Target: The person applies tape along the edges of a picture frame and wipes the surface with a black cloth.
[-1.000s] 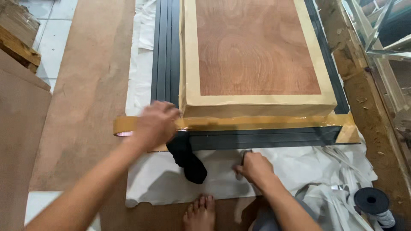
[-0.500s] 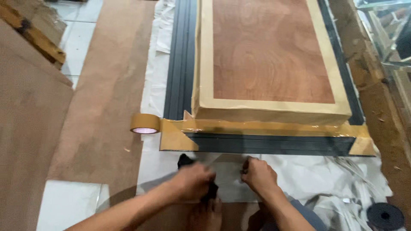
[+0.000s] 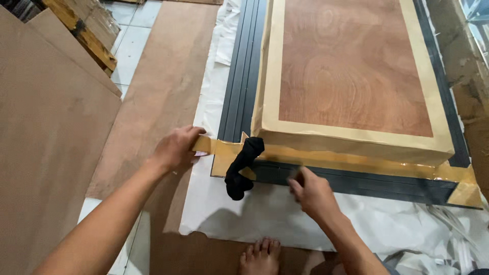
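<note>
Your left hand (image 3: 175, 147) has its grip clenched over the roll of brown tape (image 3: 202, 147), which sits on the white sheet (image 3: 214, 209) just beside the near left corner of the dark frame (image 3: 239, 86). Your right hand (image 3: 313, 193) pinches at the frame's near rail, fingers curled onto its edge; what it grasps, if anything, you cannot tell. One black cloth (image 3: 242, 168) drapes between your two hands, over the taped corner. One flat wooden panel (image 3: 351, 71), bordered in tan masking paper, lies inside the frame. One strip of glossy brown tape (image 3: 367, 163) runs along the near edge. One bare foot (image 3: 261, 254) rests below.
</note>
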